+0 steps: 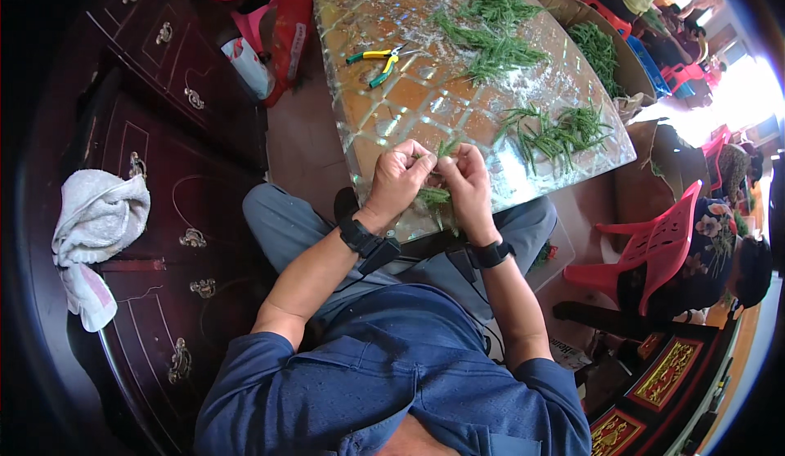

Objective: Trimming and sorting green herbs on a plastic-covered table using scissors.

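Observation:
My left hand (398, 179) and my right hand (466, 184) meet over the near edge of the table, thumbs and fingers pinched together. Between them is a green artificial pine sprig (433, 196), its needles poking out above and below the fingers. Where exactly each fingertip grips is hard to make out. To the right of my hands lies a loose pile of green sprigs (560, 135). Farther up the table, a larger heap of sprigs (495, 47) spreads amid white flecks. A pair of pliers with yellow and green handles (380, 59) rests at the upper left of the table, jaws apart.
The table (368, 112) has a clear patterned cover. Beyond its right edge stands a cardboard box (642, 71) of greenery. A pink plastic chair (654, 243) with a person in it is at right. Dark drawers (155, 137) with a hanging towel (102, 219) line the left.

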`<state>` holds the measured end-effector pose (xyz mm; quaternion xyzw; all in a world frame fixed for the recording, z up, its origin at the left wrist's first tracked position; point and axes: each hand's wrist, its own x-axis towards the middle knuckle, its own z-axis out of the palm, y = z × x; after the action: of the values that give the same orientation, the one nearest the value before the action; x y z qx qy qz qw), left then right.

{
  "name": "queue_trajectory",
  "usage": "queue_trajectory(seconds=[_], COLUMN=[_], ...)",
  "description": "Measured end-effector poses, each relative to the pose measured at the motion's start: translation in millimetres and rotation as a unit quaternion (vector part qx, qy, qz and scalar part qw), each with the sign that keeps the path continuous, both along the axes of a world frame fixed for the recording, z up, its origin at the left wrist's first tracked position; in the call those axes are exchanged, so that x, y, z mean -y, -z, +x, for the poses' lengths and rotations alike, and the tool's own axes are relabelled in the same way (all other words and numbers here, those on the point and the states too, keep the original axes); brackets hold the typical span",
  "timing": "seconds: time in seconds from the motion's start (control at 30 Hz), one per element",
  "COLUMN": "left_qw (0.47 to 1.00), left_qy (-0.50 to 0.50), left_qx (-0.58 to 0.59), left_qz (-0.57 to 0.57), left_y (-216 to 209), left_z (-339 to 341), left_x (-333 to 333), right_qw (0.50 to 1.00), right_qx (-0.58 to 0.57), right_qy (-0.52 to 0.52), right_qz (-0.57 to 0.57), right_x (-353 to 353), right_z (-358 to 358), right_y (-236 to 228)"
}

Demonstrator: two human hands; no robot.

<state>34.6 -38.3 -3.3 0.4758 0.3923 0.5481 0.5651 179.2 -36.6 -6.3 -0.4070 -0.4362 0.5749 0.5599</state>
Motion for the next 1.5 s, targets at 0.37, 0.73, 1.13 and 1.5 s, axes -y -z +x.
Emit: queue_trajectory(seconds=[0.37, 0.73, 1.13, 1.5], left_qw=[0.997, 0.997, 0.996, 0.998], left_qy=[-0.006, -0.002, -0.007, 0.046], left_qx=[0.067, 0.063, 0.041, -0.020], left_qz=[-0.041, -0.048, -0.078, -0.039], left_y=[7.3, 9.0, 11.6, -8.4], left_z=[-1.0, -0.2, -3.3, -6.5], left_x=[-8.1, -8.7, -9.5, -5.4], right_qw=[0.811, 0.745, 0.760, 0.959], right_qx=[0.473, 0.494, 0.541, 0.194], right_qy=[0.111, 0.138, -0.028, -0.180], right_qz=[0.326, 0.427, 0.359, 0.102], right_x=[3.3, -8.3, -9.6, -34.8], right_z=[6.6, 4.9, 18.9, 45.1], right_y=[-16.8, -19.1, -39.7, -15.6])
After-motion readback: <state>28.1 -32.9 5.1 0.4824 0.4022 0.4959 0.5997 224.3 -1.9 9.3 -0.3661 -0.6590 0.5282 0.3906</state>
